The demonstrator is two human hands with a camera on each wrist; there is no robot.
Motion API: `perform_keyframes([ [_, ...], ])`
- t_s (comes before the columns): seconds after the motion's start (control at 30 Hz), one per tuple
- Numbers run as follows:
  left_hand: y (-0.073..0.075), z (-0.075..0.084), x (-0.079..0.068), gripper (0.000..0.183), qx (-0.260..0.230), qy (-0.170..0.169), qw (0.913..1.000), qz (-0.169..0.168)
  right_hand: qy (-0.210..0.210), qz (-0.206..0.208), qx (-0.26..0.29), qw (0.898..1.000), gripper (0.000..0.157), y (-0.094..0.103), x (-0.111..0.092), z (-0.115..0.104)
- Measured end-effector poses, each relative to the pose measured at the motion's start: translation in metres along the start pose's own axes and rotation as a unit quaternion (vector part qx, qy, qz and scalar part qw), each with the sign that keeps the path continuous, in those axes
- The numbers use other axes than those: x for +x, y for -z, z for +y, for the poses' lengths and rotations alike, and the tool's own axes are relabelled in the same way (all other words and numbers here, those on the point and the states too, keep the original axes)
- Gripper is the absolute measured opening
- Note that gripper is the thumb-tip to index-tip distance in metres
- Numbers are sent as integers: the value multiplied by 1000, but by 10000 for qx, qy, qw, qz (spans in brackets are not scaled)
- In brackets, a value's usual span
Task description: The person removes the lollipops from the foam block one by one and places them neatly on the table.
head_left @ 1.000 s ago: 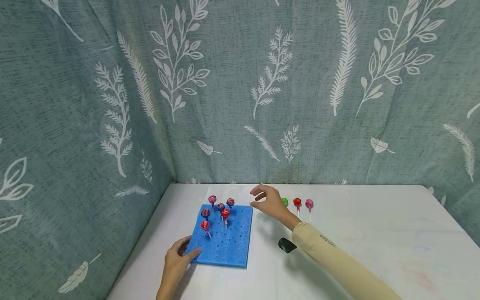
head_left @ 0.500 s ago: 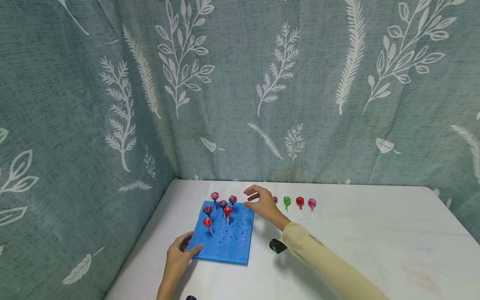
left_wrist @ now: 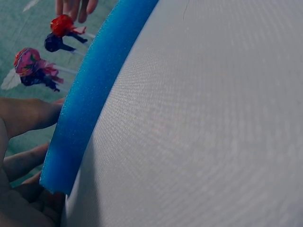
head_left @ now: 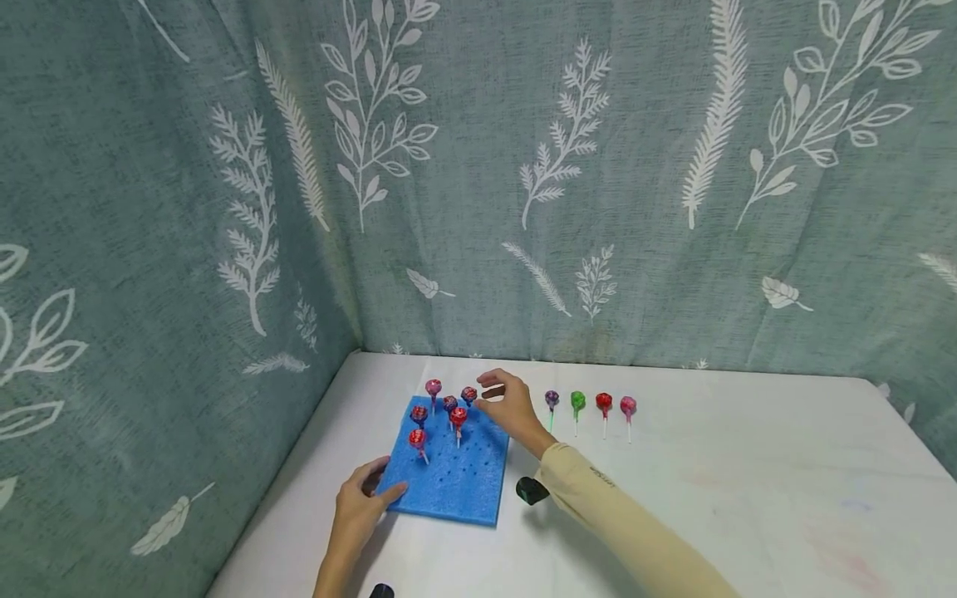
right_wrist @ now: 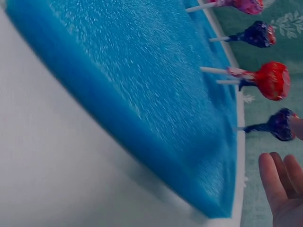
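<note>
Held in the left hand (head_left: 357, 504): the near-left corner of a blue foam board (head_left: 456, 497), with thumb laid over the top face and the other fingers at the left edge. Nothing apparently held in the right hand (head_left: 514, 411): fingers fairly straight and apart, just beside a dark-blue lollipop (right_wrist: 279, 125) at the far side of the board, with a fingertip overlapping its head in the right wrist view. Touching or just short of it, impossible to tell.

Between the hands and farther off than the left, planted stick-down in the foam: a pink lollipop (head_left: 434, 387), two more dark-blue lollipops (head_left: 419, 414) and two red lollipops (head_left: 417, 438), some leaning. To the right of the right hand, resting in a row on the desk (head_left: 710, 490): purple lollipop (head_left: 552, 398), green lollipop (head_left: 578, 400), loose red lollipop (head_left: 604, 401), loose pink lollipop (head_left: 628, 405). Beyond both hands, a leaf-patterned curtain (head_left: 478, 208).

As for handling, probably very light, soft and springy in the foam; best steadied by a corner without hard squeezing. Likely light and hard-headed in the lollipops, slick in the wrapper; best taken just under the head and moved along the stick's own line, to avoid bending the stick or tearing the foam.
</note>
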State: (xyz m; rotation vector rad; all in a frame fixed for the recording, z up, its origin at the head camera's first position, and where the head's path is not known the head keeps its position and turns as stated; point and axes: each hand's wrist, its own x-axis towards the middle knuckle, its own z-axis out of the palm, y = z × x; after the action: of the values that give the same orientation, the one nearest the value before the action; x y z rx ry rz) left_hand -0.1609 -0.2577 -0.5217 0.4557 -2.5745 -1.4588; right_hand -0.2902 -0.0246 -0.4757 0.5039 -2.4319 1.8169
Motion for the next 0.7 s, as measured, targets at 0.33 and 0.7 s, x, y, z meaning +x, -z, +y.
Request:
perform_keyframes([
  [0.33, -2, 1, 0, 58, 8, -86, 10000, 16, 37, 348, 15, 9994, 26, -21, -2, 4],
  [0.7, -1, 0, 0, 57, 117, -124, 9998, 67, -23, 593, 60, 9982, 22, -30, -1, -1],
])
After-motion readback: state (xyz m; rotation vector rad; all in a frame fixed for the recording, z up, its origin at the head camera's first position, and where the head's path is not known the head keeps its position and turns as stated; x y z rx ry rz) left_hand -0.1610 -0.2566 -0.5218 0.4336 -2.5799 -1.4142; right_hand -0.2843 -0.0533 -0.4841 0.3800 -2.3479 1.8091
